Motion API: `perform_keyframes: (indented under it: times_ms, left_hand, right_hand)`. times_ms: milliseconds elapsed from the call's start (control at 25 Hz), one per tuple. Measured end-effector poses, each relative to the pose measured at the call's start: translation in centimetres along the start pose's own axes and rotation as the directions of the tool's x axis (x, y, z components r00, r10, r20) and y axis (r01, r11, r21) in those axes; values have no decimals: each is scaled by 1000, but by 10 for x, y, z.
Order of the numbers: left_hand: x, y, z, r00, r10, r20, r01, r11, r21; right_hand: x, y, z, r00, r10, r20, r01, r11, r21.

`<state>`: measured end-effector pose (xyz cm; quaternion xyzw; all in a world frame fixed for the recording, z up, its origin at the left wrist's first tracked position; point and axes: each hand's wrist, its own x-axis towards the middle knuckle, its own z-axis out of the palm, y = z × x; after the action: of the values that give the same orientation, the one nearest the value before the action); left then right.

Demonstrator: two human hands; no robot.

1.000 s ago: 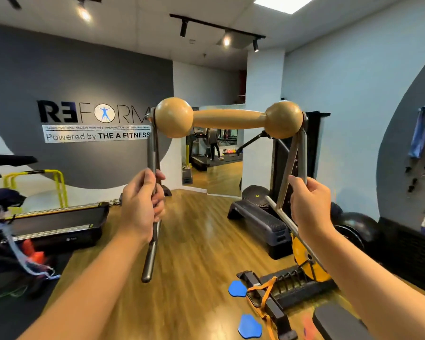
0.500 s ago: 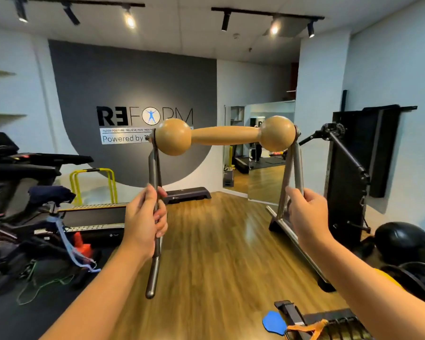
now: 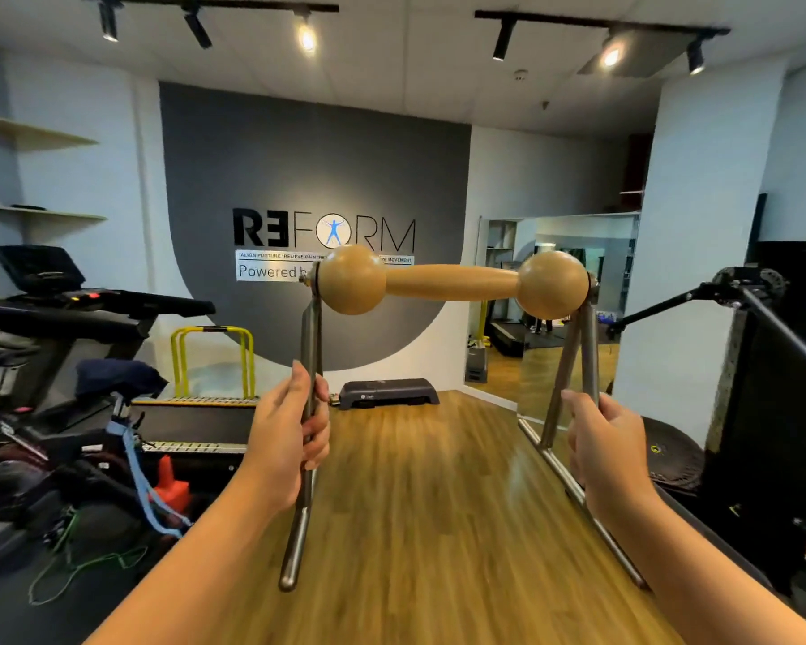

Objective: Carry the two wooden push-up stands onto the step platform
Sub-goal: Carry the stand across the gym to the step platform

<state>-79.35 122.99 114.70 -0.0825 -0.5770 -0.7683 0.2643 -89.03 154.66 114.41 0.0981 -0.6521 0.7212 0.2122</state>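
Plainly both hands, left [image 3: 289, 439] and right [image 3: 608, 451], grip one push-up stand [image 3: 452, 281]; second stand unseen.

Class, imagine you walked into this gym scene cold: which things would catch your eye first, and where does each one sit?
First, the wooden push-up stand, held up mid-frame: the left hand grips its left metal leg, the right hand its right one. Behind it, the REFORM sign fills the grey back wall. Below the sign, the dark step platform sits on the wooden floor against that wall.
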Motion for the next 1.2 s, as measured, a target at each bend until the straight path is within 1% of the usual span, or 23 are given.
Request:
perform_keyframes:
  times_ms: [120, 360, 600, 800, 880, 1000, 1120, 1200]
  left_hand:
    - [64, -21, -18, 1000, -11, 10, 11, 1000, 9]
    - [171, -74, -44, 1000, 14, 23, -15, 999, 40]
    - [277, -148, -48, 997, 61, -53, -59, 997, 43]
    - [375, -207, -44, 980, 76, -184, -68, 997, 47]
    - [410, -230, -47, 977, 64, -205, -52, 997, 64]
    - [464, -264, -57, 979, 68, -190, -59, 997, 55]
    - [531, -294, -70, 985, 72, -155, -66, 997, 47]
    - [580, -314, -80, 989, 72, -132, -65, 996, 53]
  right_hand:
    - [49, 29, 43, 1000, 13, 28, -13, 1000, 21]
    - [130, 90, 107, 1000, 23, 1, -23, 997, 75]
    - [241, 159, 150, 999, 3, 49, -6, 997, 72]
    - [351, 204, 187, 989, 8, 146, -19, 997, 73]
    - [387, 224, 202, 989, 7, 146, -20, 996, 85]
    - [439, 259, 226, 987, 29, 158, -47, 993, 111]
    - [494, 293, 260, 985, 39, 165, -54, 995, 85]
    - [531, 316, 284, 986, 30, 166, -46, 994, 96]
